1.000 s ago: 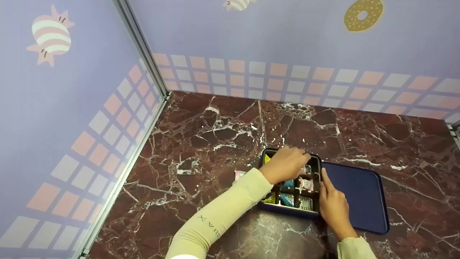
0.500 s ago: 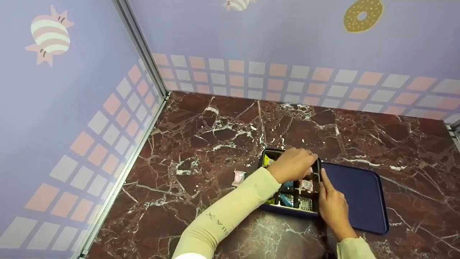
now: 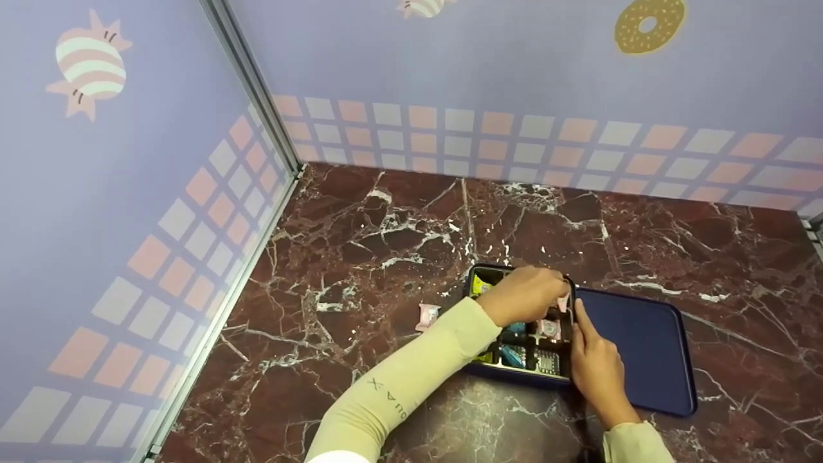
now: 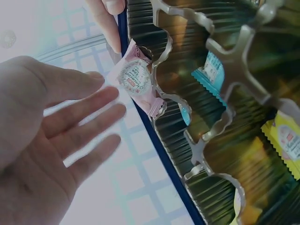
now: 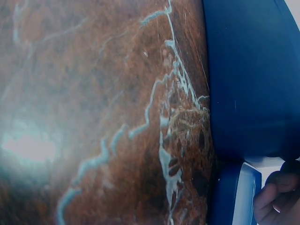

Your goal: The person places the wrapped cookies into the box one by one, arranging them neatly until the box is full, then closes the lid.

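Observation:
A dark blue box (image 3: 521,381) holds a divided insert with wrapped candies. My left hand (image 3: 524,296) reaches over its far right corner. In the left wrist view, the thumb and forefinger of the left hand (image 4: 61,122) pinch the edge of a pink wrapped candy (image 4: 136,82), which tilts over the rim at a corner compartment. The other fingers stay spread. My right hand (image 3: 598,373) rests along the box's right outer side, fingers extended. Another pink candy (image 3: 550,329), a blue candy (image 3: 512,355) and a yellow candy (image 3: 480,285) sit in compartments.
A flat blue lid (image 3: 643,354) lies at the right, close against the box. One loose pink candy (image 3: 428,316) is on the marbled table (image 3: 360,257), left of the box. Patterned panels (image 3: 514,64) enclose the back and left side.
My left hand has shifted slightly right towards the box's far right corner, with the pink candy under its fingers. The right hand and the box have kept their places.

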Tool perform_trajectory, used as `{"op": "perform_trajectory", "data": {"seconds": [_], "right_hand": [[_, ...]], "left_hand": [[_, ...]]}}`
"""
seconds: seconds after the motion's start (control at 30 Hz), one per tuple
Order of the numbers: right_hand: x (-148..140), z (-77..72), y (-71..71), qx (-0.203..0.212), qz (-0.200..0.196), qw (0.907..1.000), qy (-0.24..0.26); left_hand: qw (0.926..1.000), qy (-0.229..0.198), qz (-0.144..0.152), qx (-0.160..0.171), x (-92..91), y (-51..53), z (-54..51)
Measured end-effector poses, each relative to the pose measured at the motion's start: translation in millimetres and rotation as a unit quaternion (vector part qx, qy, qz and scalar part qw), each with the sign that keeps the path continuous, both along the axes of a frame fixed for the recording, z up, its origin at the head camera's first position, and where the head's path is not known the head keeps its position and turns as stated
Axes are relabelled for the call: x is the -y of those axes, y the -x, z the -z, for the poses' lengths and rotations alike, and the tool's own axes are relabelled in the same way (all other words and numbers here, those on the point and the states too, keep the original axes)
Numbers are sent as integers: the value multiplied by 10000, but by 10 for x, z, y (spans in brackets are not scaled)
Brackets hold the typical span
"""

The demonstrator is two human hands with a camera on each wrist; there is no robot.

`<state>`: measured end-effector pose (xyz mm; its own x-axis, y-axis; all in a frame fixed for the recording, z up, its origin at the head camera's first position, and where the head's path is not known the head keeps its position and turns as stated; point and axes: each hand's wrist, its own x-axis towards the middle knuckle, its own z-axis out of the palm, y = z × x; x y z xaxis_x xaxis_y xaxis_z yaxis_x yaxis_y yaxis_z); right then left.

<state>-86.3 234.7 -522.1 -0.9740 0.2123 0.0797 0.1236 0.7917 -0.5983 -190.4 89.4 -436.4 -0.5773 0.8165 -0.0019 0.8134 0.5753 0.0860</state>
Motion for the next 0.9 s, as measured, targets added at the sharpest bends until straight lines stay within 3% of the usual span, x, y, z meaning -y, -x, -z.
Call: {"op": "perform_trajectory", "data": {"seconds": [0.2, 0.37, 0.9], "right_hand": [[-2, 8, 6, -87, 23, 10000, -9], [-1, 17, 10, -175, 28, 9998, -7], [-2, 4, -5, -19, -9, 10000, -21]], "left_hand": [[9992, 201, 91, 320, -14, -22, 25], [9980, 609, -24, 158, -16, -40, 39], [9985, 462, -300, -17, 185, 3, -79]]}}
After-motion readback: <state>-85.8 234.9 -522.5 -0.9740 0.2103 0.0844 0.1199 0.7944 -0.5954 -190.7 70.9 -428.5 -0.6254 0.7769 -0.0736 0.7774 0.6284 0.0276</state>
